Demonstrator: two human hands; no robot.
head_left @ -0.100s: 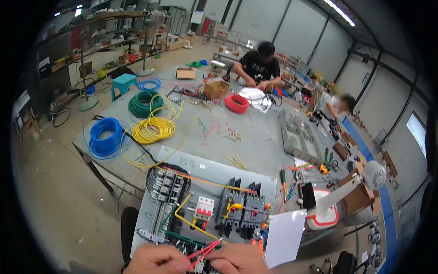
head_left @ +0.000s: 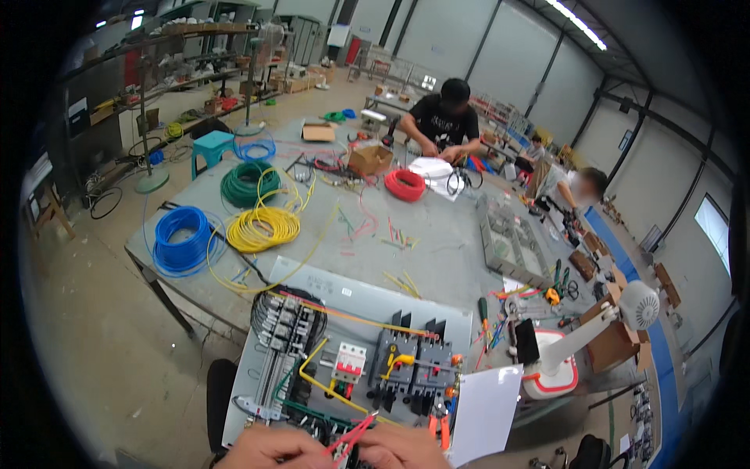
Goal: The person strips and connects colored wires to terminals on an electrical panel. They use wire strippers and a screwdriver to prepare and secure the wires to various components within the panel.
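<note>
Both hands, left hand [head_left: 269, 449] and right hand [head_left: 402, 448], are pinching thin red wires [head_left: 349, 435], fingers closed I think; they're risking snagging the yellow looped wire [head_left: 324, 383] nearby.

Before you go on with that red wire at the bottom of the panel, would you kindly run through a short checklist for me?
1. Left hand on the red wire: ok, fingers meet it.
2. Right hand on the same wire: ok.
3. Wire end seated in a terminal: cannot tell, hidden at the frame edge.
4. Yellow wire away from the hands: ok, it runs above them.
5. White paper sheet off the breakers: ok, it lies to their right.
</note>
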